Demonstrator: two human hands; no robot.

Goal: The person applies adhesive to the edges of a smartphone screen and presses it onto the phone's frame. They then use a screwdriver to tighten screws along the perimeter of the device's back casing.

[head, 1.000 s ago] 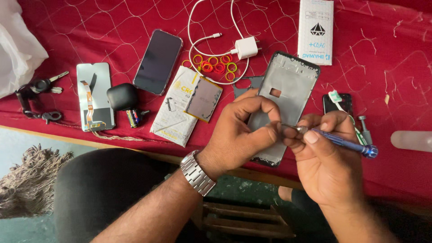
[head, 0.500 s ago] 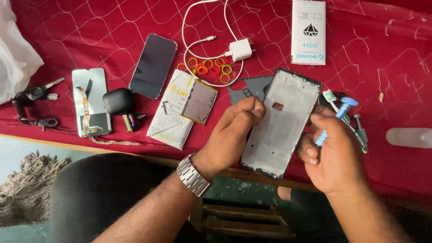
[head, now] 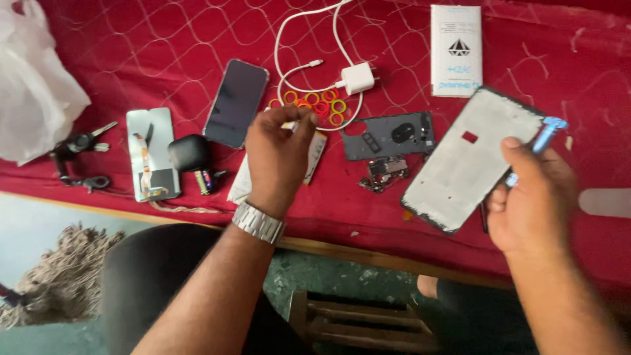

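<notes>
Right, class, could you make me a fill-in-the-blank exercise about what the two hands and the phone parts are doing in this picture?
1. The phone frame is held by the ____ hand.
2. The left hand wears a metal ____ on its wrist.
3. The white charger lies on a ____ cloth.
4. The small rings near the charger cable are orange, red and ____.

Missing words: right; watch; red; yellow

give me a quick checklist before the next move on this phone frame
1. Phone frame gripped by right hand: ok.
2. Blue screwdriver in that same hand: ok.
3. Left hand off the frame, fingers pinched: cannot tell if it holds anything.
4. Circuit board lying loose on the red cloth: ok.
5. Dark back cover flat on the cloth: ok.
6. Loose screws accounted for: cannot tell.
</notes>
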